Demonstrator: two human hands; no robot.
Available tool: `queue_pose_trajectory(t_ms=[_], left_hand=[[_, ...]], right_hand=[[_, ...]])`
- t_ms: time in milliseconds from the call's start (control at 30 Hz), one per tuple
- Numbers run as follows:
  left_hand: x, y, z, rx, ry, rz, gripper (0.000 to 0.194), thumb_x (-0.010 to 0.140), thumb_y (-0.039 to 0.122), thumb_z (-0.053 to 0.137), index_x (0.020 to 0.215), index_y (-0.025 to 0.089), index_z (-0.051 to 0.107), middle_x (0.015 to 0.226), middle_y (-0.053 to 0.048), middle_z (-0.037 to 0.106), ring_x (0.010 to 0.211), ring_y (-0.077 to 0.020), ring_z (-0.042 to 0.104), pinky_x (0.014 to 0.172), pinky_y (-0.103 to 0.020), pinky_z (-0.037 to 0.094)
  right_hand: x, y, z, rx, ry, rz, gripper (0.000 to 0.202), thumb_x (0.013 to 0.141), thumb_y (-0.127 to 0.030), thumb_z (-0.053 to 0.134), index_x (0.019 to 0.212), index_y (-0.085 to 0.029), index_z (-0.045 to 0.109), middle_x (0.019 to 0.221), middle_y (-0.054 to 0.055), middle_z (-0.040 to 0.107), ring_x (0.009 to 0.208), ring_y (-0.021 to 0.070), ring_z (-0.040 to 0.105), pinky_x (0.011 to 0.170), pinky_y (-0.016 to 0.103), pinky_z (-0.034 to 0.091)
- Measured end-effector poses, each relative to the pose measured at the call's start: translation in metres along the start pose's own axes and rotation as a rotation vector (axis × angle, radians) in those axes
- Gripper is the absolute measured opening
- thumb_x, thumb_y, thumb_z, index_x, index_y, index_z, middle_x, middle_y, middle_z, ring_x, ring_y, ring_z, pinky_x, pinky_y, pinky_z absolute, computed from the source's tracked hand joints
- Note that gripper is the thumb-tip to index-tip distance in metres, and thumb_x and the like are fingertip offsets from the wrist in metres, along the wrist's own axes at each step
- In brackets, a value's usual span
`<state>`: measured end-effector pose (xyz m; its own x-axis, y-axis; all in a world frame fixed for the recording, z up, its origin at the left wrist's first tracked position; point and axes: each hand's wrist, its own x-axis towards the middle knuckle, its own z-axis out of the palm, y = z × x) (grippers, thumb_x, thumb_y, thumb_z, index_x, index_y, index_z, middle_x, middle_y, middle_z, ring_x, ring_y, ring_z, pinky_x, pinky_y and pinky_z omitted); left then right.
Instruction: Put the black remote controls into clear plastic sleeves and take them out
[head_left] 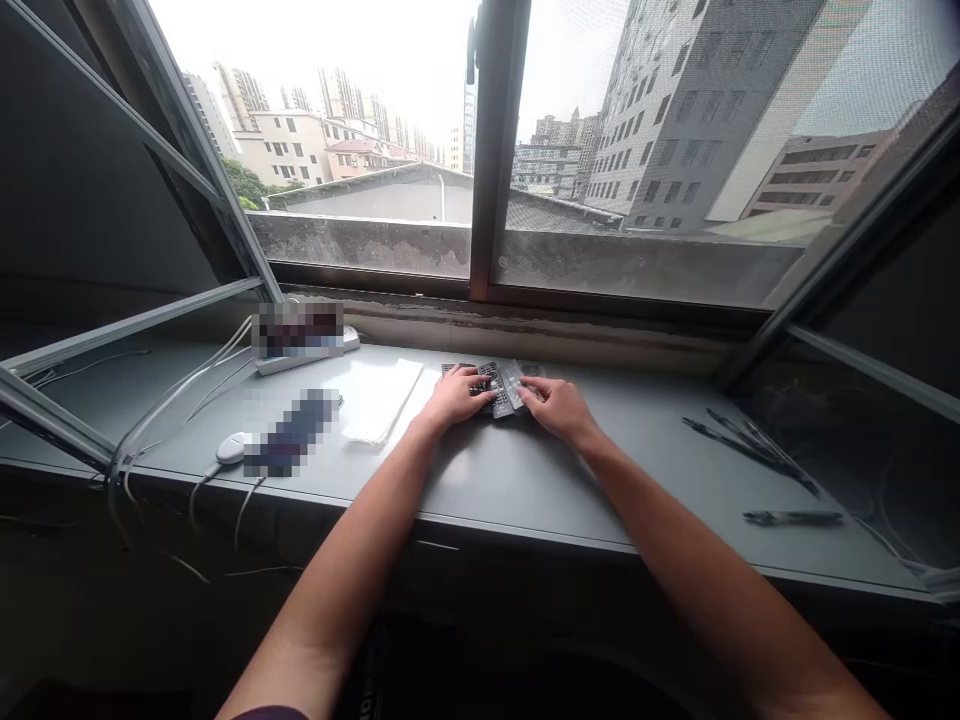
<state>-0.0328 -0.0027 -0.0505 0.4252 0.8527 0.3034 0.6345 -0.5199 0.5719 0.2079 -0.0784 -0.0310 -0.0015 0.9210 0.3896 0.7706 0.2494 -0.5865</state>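
On the desk near the window lie flat dark grey sheets with small cut-out patterns (pixel 501 404), partly covered by my hands. My left hand (pixel 450 398) rests over their left part, its thumb and fingers bent and pressing on them. A clear, shiny plastic piece (pixel 511 376) lies at the right side of the sheets. My right hand (pixel 556 404) pinches the edge of that plastic between thumb and fingers. Its lower fingers are curled and partly hidden.
A white sheet-like packet (pixel 384 402) lies left of my hands. Beyond it are a white power strip (pixel 307 358), a round white charger (pixel 231 448) and cables (pixel 150 400). Black tweezers-like tools (pixel 750 447) and a dark pen-like tool (pixel 793 517) lie right. Metal frames stand both sides.
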Motion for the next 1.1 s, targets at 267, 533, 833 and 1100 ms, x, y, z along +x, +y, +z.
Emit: queue_pose_trajectory(t_ms=[267, 533, 833, 1100], left_hand=[[0.003, -0.01, -0.009, -0.124, 0.008, 0.077, 0.039, 0.096, 0.051, 0.069, 0.118, 0.023, 0.086, 0.144, -0.015, 0.071, 0.139, -0.0358, 0.062, 0.125, -0.047, 0.042], [0.001, -0.002, -0.02, 0.108, 0.158, 0.004, 0.05, 0.11, 0.045, 0.04, 0.125, 0.019, 0.08, 0.135, -0.015, 0.076, 0.137, -0.0314, 0.061, 0.136, -0.051, 0.02], [-0.014, -0.024, -0.035, 0.183, 0.271, -0.483, 0.04, 0.099, 0.04, 0.058, 0.107, 0.006, 0.078, 0.138, -0.034, 0.068, 0.149, -0.0534, 0.043, 0.124, -0.068, 0.024], [-0.014, -0.028, -0.037, 0.173, 0.253, -0.53, 0.045, 0.096, 0.051, 0.062, 0.104, 0.011, 0.081, 0.131, -0.032, 0.072, 0.139, -0.05, 0.057, 0.119, -0.061, 0.036]], right_hand=[[-0.001, 0.008, 0.005, -0.135, -0.073, -0.139, 0.032, 0.101, -0.041, 0.068, 0.114, -0.022, 0.09, 0.089, 0.009, 0.08, 0.083, 0.0264, 0.068, 0.08, 0.037, 0.053], [0.0, 0.012, 0.007, -0.064, 0.06, -0.192, 0.029, 0.103, -0.04, 0.066, 0.106, -0.022, 0.089, 0.096, 0.012, 0.075, 0.102, 0.0324, 0.061, 0.094, 0.047, 0.054], [-0.001, 0.011, 0.008, 0.004, 0.038, -0.188, 0.026, 0.101, -0.038, 0.066, 0.101, -0.023, 0.086, 0.1, 0.01, 0.078, 0.105, 0.0312, 0.064, 0.095, 0.046, 0.054], [-0.001, 0.01, 0.007, -0.008, 0.021, -0.19, 0.024, 0.102, -0.036, 0.066, 0.106, -0.021, 0.084, 0.1, 0.01, 0.079, 0.105, 0.0304, 0.066, 0.097, 0.045, 0.053]])
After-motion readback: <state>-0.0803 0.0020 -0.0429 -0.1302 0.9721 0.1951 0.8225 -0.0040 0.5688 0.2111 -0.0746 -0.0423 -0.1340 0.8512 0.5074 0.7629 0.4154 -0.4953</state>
